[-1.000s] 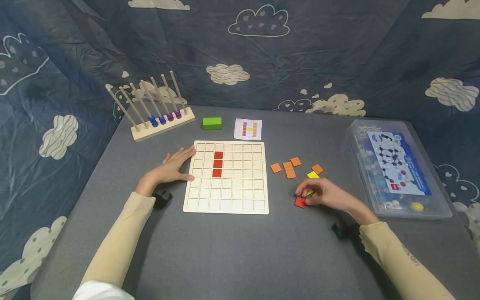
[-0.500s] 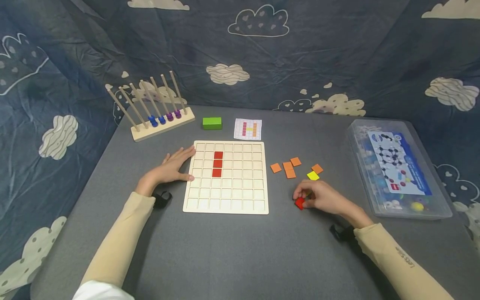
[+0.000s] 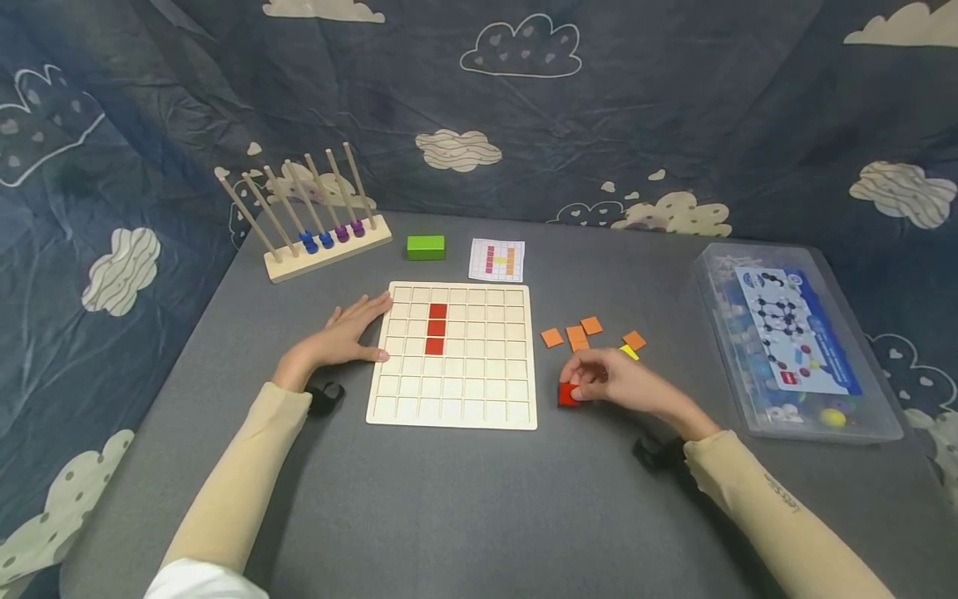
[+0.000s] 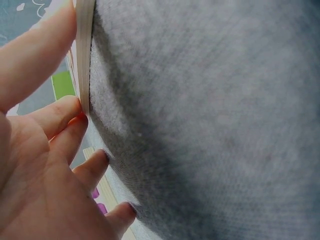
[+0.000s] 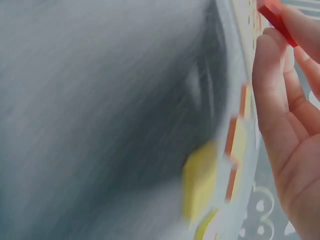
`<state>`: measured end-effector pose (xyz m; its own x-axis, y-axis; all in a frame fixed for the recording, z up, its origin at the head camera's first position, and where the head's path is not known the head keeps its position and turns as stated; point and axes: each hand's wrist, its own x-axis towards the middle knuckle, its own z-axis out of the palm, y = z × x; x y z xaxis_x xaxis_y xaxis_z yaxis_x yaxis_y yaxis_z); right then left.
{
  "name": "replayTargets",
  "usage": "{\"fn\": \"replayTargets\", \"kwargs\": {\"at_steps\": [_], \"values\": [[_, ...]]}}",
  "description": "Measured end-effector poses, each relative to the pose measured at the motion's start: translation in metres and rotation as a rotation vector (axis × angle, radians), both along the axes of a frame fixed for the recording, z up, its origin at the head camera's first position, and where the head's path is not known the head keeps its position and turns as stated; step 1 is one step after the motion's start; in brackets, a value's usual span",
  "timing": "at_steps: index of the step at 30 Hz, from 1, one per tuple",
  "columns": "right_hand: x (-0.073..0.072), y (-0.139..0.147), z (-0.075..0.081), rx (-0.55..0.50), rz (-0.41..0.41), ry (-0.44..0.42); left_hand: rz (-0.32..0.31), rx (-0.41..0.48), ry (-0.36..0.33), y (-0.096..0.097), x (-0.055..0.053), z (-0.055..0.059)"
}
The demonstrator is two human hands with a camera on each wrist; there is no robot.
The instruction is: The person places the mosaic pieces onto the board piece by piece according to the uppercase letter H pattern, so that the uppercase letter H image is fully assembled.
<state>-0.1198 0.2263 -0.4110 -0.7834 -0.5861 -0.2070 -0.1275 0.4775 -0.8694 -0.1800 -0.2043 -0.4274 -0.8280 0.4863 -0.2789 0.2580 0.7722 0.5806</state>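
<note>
A pale wooden grid board (image 3: 479, 388) lies on the table, with three red square tiles (image 3: 436, 329) in one column of its cells. My left hand (image 3: 340, 339) rests at the board's left edge, fingers spread; in the left wrist view its thumb and fingertips (image 4: 72, 106) touch the board's side. Right of the board, my right hand (image 3: 617, 380) pinches another red tile (image 3: 568, 395) between thumb and fingers. The right wrist view shows that red tile (image 5: 278, 24) tilted in the pinch. Several orange tiles (image 3: 551, 337) and a partly covered yellow tile (image 3: 629, 352) lie beyond the right hand.
A small card (image 3: 497, 260) with a coloured grid pattern lies behind the board, beside a green block (image 3: 426, 248). At the back left stands a wooden peg rack (image 3: 325, 249) with blue and purple beads. A clear plastic case (image 3: 793, 333) sits at the right.
My right hand has picked up the red tile from the table and carried it left toward the board. The left hand stays at the board's edge.
</note>
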Motion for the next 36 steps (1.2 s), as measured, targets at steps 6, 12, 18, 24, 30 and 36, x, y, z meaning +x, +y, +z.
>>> {"fn": "replayTargets", "kwargs": {"at_steps": [6, 12, 18, 24, 30, 36], "values": [[-0.015, -0.038, 0.001, -0.086, 0.005, -0.030, -0.008, 0.015, 0.003, 0.001, 0.001, 0.000], [-0.031, -0.087, 0.000, -0.070, -0.002, 0.019, -0.003, 0.015, 0.003, 0.002, 0.001, 0.000], [-0.041, -0.135, 0.004, -0.073, 0.002, 0.002, 0.009, 0.005, -0.001, 0.003, 0.000, 0.001], [-0.048, -0.167, -0.004, -0.011, 0.025, 0.038, 0.010, 0.006, -0.006, 0.002, 0.000, 0.001], [-0.049, -0.183, -0.006, 0.133, 0.063, 0.211, 0.007, 0.017, -0.004, 0.001, 0.000, 0.001], [-0.045, -0.190, -0.005, 0.240, 0.107, 0.376, 0.001, 0.030, 0.002, 0.000, 0.001, 0.001]]}}
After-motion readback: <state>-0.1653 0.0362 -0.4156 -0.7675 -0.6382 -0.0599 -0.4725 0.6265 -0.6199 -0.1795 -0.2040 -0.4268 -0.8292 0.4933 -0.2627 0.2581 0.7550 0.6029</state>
